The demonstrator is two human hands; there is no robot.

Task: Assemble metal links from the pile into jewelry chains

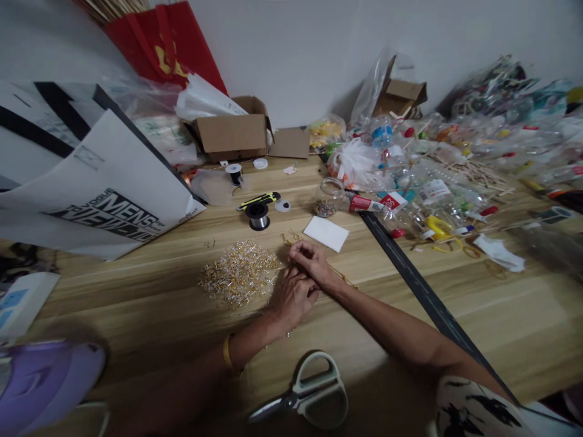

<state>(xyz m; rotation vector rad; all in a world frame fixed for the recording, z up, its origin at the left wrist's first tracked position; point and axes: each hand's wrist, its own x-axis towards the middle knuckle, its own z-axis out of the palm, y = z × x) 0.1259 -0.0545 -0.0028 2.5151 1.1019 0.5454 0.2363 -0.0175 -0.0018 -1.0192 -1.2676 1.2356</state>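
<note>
Beading under way: both hands, left hand (291, 295) and right hand (311, 261), pinch small pieces beside the bead pile (239, 273). What the closed fingers grip is too small to tell; the next move likely calls for a steady pick from the pile.

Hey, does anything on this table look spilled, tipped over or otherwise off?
Yes. A jar lies on its side past the hands, mouth open, beads inside. A loose bead pile spreads on the wood beside the left hand. The scissors sit near the table edge, between the forearms.
</note>
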